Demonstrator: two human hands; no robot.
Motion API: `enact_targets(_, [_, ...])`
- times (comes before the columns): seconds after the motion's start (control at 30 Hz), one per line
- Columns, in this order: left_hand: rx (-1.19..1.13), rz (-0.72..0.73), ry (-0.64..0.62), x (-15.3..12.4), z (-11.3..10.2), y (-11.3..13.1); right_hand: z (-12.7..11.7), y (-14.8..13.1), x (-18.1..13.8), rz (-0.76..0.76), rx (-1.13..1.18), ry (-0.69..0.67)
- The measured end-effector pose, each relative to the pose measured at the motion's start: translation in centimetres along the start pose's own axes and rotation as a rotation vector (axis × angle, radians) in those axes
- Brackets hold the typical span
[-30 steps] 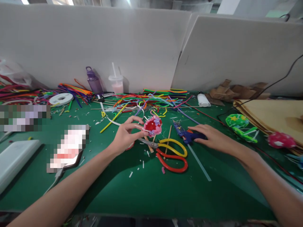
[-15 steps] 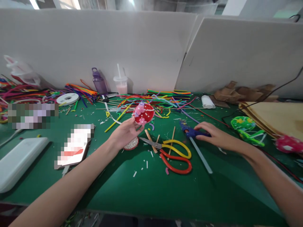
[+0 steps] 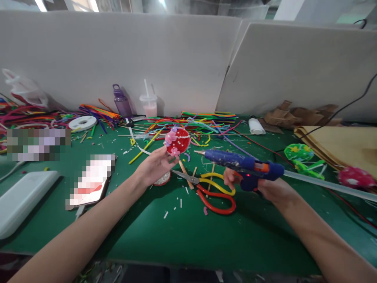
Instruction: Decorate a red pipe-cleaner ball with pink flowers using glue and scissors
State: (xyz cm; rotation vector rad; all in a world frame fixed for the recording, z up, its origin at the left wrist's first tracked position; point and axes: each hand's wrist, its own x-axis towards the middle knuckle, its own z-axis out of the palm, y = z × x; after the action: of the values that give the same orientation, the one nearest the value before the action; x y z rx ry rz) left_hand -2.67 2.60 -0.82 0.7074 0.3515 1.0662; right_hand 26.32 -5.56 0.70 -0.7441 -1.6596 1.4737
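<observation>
My left hand (image 3: 156, 165) pinches a round red ornament (image 3: 182, 141) by its edge, raised above the table. Pink and lilac flowers and small white beads decorate its face. In my right hand (image 3: 256, 186) is a blue hot glue gun (image 3: 235, 160), its fingers wrapped round the handle and a small red light showing. The metal nozzle points left toward the ornament, apart from it. A long translucent glue stick (image 3: 330, 184) sticks out of its back. Below lie scissors (image 3: 193, 179) with yellow and red handles, and a shallow round dish of small white beads (image 3: 162, 179) partly behind my left hand.
Colourful pipe cleaners (image 3: 188, 122) spread along the back. A purple bottle (image 3: 122, 103) and a lidded cup (image 3: 149, 105) stand by the grey partition. At left lie a phone (image 3: 94, 177) and a white power bank (image 3: 29, 198). A green ornament (image 3: 299, 152) lies at right.
My right hand has lifted the glue gun off the table and turned it so the nozzle points left. My left hand still holds the red ornament in nearly the same place.
</observation>
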Motion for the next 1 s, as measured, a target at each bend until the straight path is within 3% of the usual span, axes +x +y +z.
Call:
enact_targets(0.43, [0.032,-0.013,0.013,-0.2,0.5,-0.3,-0.6,1.7,0.4,-0.018,0.05,0.037])
enact_targets(0.83, [0.035,-0.014,0.001,-0.1,0.5,-0.3,-0.7,1.6,0.4,-0.034,0.028,0.038])
enact_targets(1.0, [0.033,-0.014,0.01,-0.2,0.5,-0.3,-0.6,1.3,0.3,0.025,0.006,0.061])
